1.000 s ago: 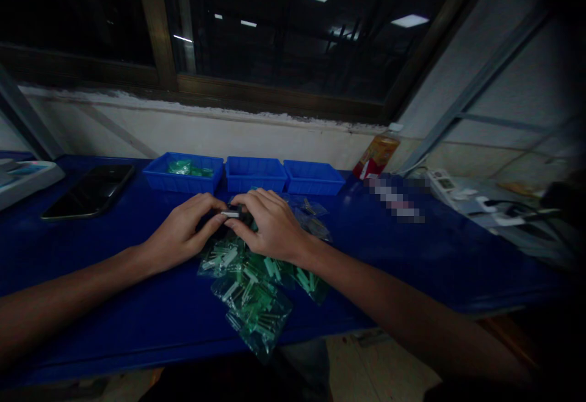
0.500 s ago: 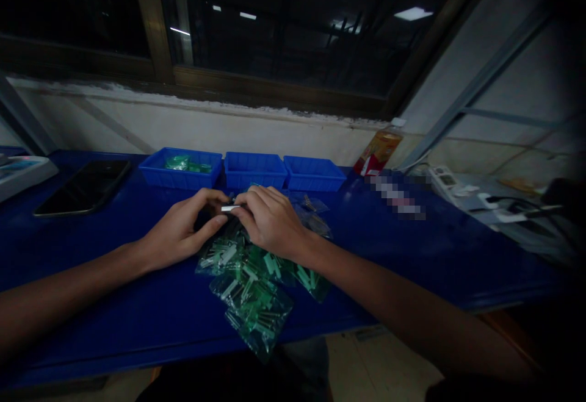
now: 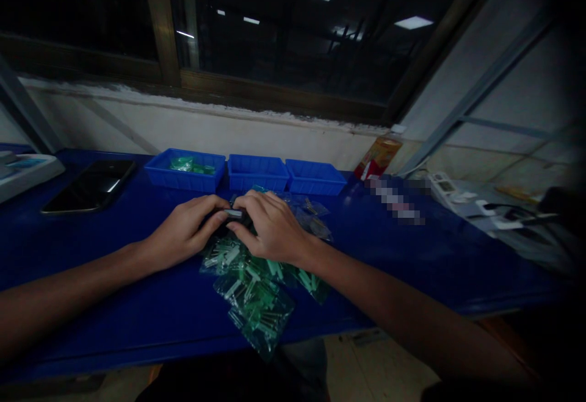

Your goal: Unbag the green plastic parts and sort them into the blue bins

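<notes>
Between my two hands is a small grey-white bar-shaped piece (image 3: 233,213), too dim to name more exactly. My left hand (image 3: 185,231) pinches its left end between thumb and fingers. Curled over the right end are the fingers of my right hand (image 3: 277,228), with the thumb a little below the piece. Under and in front of the hands lies a heap of clear plastic bags (image 3: 256,304) packed with green and pale strips and thin metal pins. Part of the heap is hidden by my right hand and forearm.
Three blue bins line the back: the left bin (image 3: 158,175) holds green bagged parts, beside a middle bin (image 3: 256,176) and a right bin (image 3: 315,179). A phone (image 3: 89,187) and a white device (image 3: 32,173) lie left. A drink bottle (image 3: 382,153) and power strips (image 3: 499,219) are right.
The piece between my hands has turned from bright white to grey, and my right thumb has dropped slightly away from it. The whole view has shifted a little.
</notes>
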Action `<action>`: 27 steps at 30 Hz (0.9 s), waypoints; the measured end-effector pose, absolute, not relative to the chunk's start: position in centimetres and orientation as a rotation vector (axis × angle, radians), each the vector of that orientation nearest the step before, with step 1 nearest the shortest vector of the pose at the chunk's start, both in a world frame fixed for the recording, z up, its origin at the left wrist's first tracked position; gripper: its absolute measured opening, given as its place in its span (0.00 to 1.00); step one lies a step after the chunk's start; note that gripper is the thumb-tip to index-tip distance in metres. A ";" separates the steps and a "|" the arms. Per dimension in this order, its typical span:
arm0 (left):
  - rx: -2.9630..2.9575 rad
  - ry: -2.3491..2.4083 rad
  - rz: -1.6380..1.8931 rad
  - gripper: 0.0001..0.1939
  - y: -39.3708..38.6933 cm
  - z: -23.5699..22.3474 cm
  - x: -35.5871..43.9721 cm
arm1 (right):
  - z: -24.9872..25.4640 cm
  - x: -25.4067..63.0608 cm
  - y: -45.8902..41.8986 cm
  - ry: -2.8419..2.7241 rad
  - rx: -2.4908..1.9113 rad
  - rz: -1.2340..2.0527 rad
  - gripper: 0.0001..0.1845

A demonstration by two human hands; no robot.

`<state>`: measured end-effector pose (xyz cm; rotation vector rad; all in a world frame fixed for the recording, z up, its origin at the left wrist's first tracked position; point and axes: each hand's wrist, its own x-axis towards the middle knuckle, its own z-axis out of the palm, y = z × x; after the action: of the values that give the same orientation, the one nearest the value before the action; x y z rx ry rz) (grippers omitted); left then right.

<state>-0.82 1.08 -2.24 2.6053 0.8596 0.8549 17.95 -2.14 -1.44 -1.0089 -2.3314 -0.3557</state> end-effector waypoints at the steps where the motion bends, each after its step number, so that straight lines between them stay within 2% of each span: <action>1: 2.603 0.855 0.849 0.11 1.1 -2.2 -0.8 | -1.4 17.9 -2.2 -2.346 -1.006 -0.378 0.10; 4: 2.595 0.862 0.823 0.12 1.1 -2.1 -0.8 | -1.5 17.8 -2.1 -2.362 -1.009 -0.411 0.09; 15: 2.586 0.823 0.874 0.13 1.1 -2.6 -0.9 | -2.0 17.9 -1.5 -2.302 -1.074 -0.501 0.19; 19: 2.625 0.823 0.843 0.10 1.1 -2.5 -0.8 | -2.1 17.9 -1.5 -2.332 -1.074 -0.486 0.18; 27: 2.613 0.901 0.815 0.13 1.1 -2.3 -0.8 | -1.6 18.0 -2.0 -2.323 -0.994 -0.308 0.13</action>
<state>-0.77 1.10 -2.31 2.6128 0.9014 0.8150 17.99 -1.96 -1.62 -0.9944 -2.3233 -0.3084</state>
